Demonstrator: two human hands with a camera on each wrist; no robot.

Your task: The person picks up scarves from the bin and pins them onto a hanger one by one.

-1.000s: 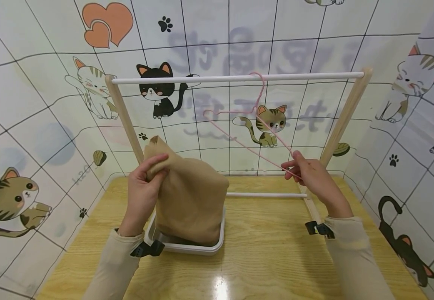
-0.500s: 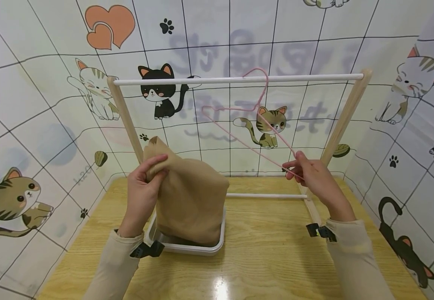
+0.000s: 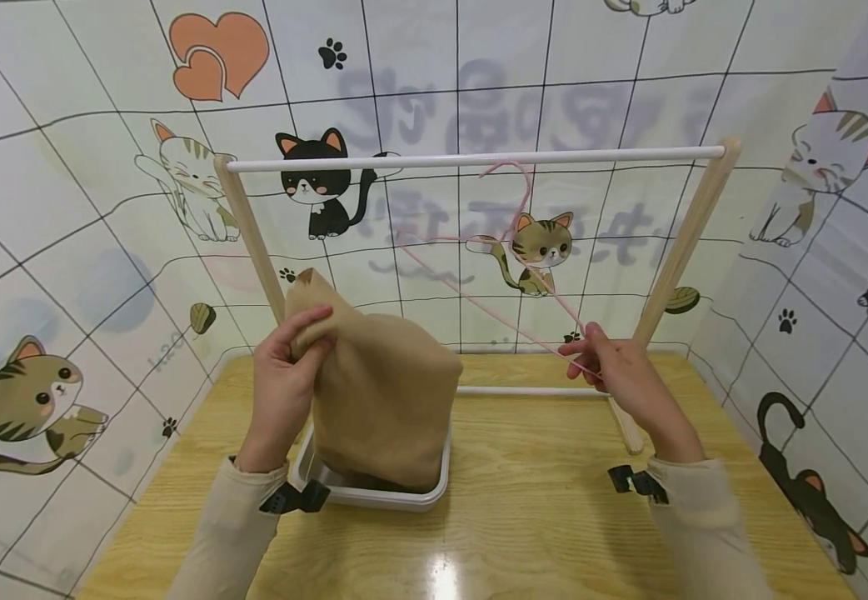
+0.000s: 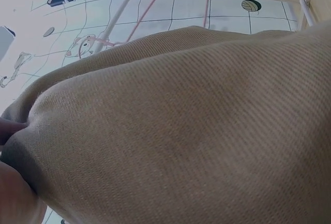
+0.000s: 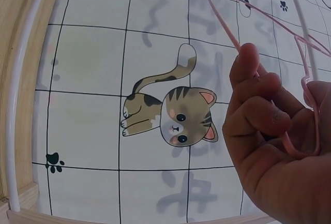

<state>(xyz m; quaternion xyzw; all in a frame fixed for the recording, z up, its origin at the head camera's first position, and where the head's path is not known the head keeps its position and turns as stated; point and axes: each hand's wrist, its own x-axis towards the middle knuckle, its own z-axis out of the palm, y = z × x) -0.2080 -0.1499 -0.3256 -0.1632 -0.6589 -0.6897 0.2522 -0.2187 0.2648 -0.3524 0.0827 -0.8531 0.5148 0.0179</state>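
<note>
My left hand point(image 3: 284, 387) pinches a tan cloth point(image 3: 389, 400) near its upper left corner, thumb and fingers closing on a fold. The cloth's lower end stands in a white tray point(image 3: 396, 502); ribbed fabric fills most of the left wrist view. With my right hand point(image 3: 629, 379) I hold a thin pink clothes hanger point(image 3: 530, 187) by one shoulder end, fingers curled round its wire. The hanger tilts, its other end pointing up and left. Its hook shows just below the white top rail point(image 3: 404, 160) of a rack.
The rack's wooden side posts, the right one point(image 3: 685, 242) among them, stand on the wood-grain table point(image 3: 539, 492). A lower white bar point(image 3: 531, 391) runs near the table top behind my hands. Cat-printed white cloth walls point(image 3: 434, 100) close in the back and sides.
The hanger first rises so its hook shows above the rail, then drops below it, with my right hand moving down. My left hand and the tan cloth barely shift.
</note>
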